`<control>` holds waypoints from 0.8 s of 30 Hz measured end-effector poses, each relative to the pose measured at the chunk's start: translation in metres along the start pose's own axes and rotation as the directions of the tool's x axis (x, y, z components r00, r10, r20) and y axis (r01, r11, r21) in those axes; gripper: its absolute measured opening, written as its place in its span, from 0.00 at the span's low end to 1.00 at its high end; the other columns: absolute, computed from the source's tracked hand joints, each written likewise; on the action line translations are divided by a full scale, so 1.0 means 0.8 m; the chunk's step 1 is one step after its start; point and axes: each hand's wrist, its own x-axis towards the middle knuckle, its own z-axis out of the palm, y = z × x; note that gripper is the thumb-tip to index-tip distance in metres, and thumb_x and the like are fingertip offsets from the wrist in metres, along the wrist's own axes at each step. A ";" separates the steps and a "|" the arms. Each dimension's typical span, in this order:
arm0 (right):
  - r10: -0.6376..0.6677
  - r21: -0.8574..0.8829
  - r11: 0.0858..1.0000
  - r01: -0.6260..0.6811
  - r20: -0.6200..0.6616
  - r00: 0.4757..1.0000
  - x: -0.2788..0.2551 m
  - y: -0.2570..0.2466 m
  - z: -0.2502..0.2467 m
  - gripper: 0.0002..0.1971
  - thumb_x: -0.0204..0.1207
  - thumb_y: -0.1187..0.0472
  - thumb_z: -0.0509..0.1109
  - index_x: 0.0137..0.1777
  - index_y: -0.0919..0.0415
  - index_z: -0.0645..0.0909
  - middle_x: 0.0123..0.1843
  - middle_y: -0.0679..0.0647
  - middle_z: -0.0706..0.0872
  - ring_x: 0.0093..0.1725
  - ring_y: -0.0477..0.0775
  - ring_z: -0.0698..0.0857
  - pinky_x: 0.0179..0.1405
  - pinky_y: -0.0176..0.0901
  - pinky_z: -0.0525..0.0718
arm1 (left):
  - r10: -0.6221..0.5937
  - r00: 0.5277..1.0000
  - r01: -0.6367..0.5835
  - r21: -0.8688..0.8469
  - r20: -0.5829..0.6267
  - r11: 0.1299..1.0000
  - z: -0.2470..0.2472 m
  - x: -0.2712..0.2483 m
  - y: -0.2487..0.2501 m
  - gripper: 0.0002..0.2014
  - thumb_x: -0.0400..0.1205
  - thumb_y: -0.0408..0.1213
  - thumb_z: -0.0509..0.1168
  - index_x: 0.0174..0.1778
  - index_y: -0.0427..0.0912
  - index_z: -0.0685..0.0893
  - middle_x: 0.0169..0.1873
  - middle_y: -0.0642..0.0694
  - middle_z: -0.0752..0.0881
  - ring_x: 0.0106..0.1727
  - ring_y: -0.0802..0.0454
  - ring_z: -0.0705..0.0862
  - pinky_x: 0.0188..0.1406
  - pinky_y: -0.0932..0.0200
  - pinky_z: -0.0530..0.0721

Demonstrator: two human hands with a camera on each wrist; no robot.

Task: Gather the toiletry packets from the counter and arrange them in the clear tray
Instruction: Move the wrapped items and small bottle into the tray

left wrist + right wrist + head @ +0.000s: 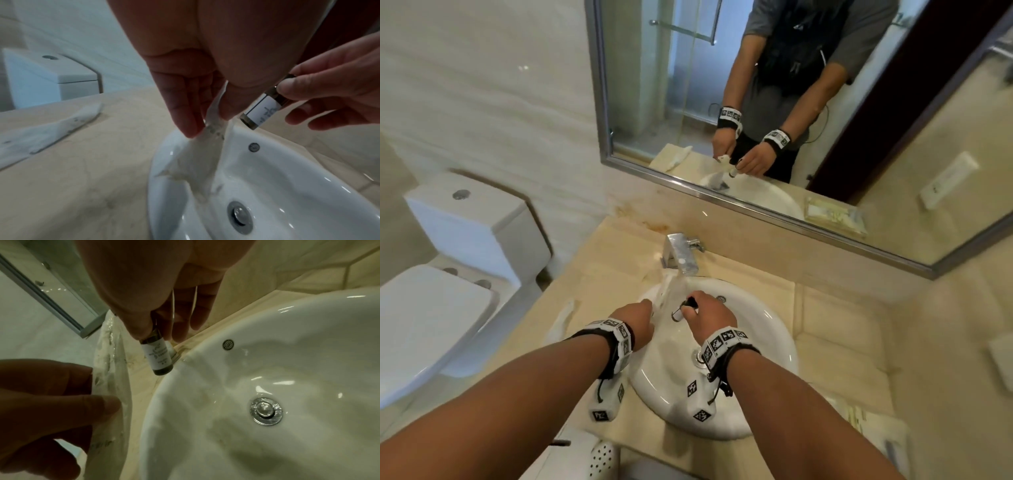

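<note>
Both hands are over the sink (774, 329), so this looks like the gathering step, with two toiletry items already picked up and nothing yet placed. The left hand (635, 320) pinches a thin white packet (197, 155) between thumb and straight fingertips; the wrapper hangs limp over the basin's edge. The right hand (710, 317) holds a small dark bottle (159, 356) with a white label, thumb and forefinger closed round its upper end, the other fingers loose, the bottle's base pointing down just above the sink rim. Another white packet (51, 128) lies flat on the tabletop (72, 186) to the left of the basin, well apart from both hands. A tray-like shape with packets shows at the far right edge of the tabletop in the head view, too blurred to be sure it is the clear tray. The next move probably calls for carrying both items there and laying them flat, then coming back for the packet left lying.
</note>
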 end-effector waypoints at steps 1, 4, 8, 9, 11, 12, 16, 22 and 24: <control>0.011 0.013 1.000 -0.011 -0.007 1.000 -0.008 0.011 -0.007 0.09 0.81 0.47 0.61 0.54 0.48 0.79 0.48 0.47 0.85 0.46 0.54 0.84 0.42 0.47 0.80 | 0.024 1.000 -0.024 0.003 -0.010 1.000 0.000 -0.002 0.015 0.14 0.84 0.43 0.58 0.61 0.40 0.73 0.57 0.40 0.84 0.55 0.39 0.84 0.45 0.54 0.77; 0.042 0.059 0.997 -0.040 -0.045 0.998 -0.034 0.048 -0.029 0.09 0.77 0.46 0.62 0.47 0.47 0.81 0.45 0.44 0.86 0.42 0.50 0.85 0.46 0.50 0.86 | 0.108 0.993 -0.107 0.019 -0.044 0.994 -0.003 -0.010 0.064 0.10 0.85 0.43 0.57 0.58 0.42 0.73 0.55 0.41 0.85 0.50 0.41 0.82 0.44 0.56 0.74; 0.113 0.109 0.988 -0.106 -0.067 0.991 -0.078 0.107 -0.066 0.06 0.78 0.48 0.62 0.44 0.45 0.80 0.39 0.42 0.85 0.39 0.49 0.85 0.41 0.47 0.82 | 0.210 0.976 -0.206 0.058 -0.062 0.977 -0.003 -0.019 0.134 0.07 0.86 0.47 0.55 0.50 0.48 0.70 0.49 0.45 0.85 0.42 0.46 0.79 0.43 0.54 0.75; 0.140 0.117 0.984 -0.130 -0.075 0.987 -0.088 0.123 -0.076 0.06 0.78 0.49 0.63 0.41 0.44 0.79 0.36 0.42 0.83 0.38 0.50 0.84 0.39 0.46 0.81 | 0.231 0.971 -0.227 0.067 -0.059 0.971 -0.001 -0.020 0.152 0.07 0.86 0.47 0.55 0.52 0.47 0.71 0.48 0.46 0.85 0.42 0.46 0.78 0.42 0.54 0.75; 0.198 0.128 0.974 -0.186 -0.090 0.976 -0.109 0.157 -0.091 0.06 0.78 0.48 0.63 0.41 0.43 0.77 0.35 0.43 0.82 0.39 0.52 0.85 0.38 0.45 0.80 | 0.264 0.963 -0.261 0.075 -0.043 0.962 0.003 -0.026 0.189 0.13 0.87 0.47 0.54 0.62 0.43 0.73 0.46 0.49 0.82 0.41 0.47 0.77 0.43 0.54 0.75; 0.230 0.140 0.966 -0.216 -0.090 0.969 -0.118 0.173 -0.097 0.05 0.78 0.47 0.62 0.43 0.43 0.77 0.36 0.43 0.82 0.39 0.52 0.85 0.37 0.45 0.80 | 0.277 0.960 -0.274 0.077 -0.029 0.959 0.007 -0.029 0.207 0.17 0.87 0.48 0.54 0.65 0.41 0.73 0.44 0.48 0.81 0.41 0.46 0.77 0.43 0.54 0.75; 0.337 0.194 0.930 -0.313 -0.107 0.935 -0.160 0.237 -0.114 0.11 0.73 0.42 0.62 0.46 0.45 0.80 0.38 0.45 0.86 0.37 0.51 0.85 0.34 0.44 0.80 | 0.339 0.941 -0.339 0.072 0.014 0.938 0.033 -0.037 0.266 0.14 0.87 0.50 0.53 0.56 0.43 0.75 0.42 0.48 0.82 0.42 0.45 0.80 0.42 0.53 0.75; 0.475 0.202 0.872 -0.446 -0.128 0.870 -0.221 0.317 -0.124 0.12 0.76 0.44 0.59 0.49 0.46 0.81 0.39 0.46 0.87 0.36 0.51 0.86 0.36 0.45 0.83 | 0.420 0.902 -0.430 0.139 0.098 0.892 0.087 -0.047 0.332 0.17 0.87 0.51 0.52 0.57 0.42 0.79 0.50 0.45 0.86 0.47 0.44 0.82 0.45 0.53 0.77; 0.508 0.218 0.853 -0.474 -0.135 0.851 -0.238 0.335 -0.126 0.12 0.77 0.45 0.58 0.47 0.46 0.81 0.39 0.45 0.88 0.34 0.51 0.86 0.35 0.46 0.84 | 0.428 0.891 -0.451 0.182 0.154 0.874 0.103 -0.052 0.355 0.16 0.87 0.48 0.52 0.56 0.42 0.80 0.50 0.45 0.86 0.48 0.44 0.83 0.47 0.52 0.80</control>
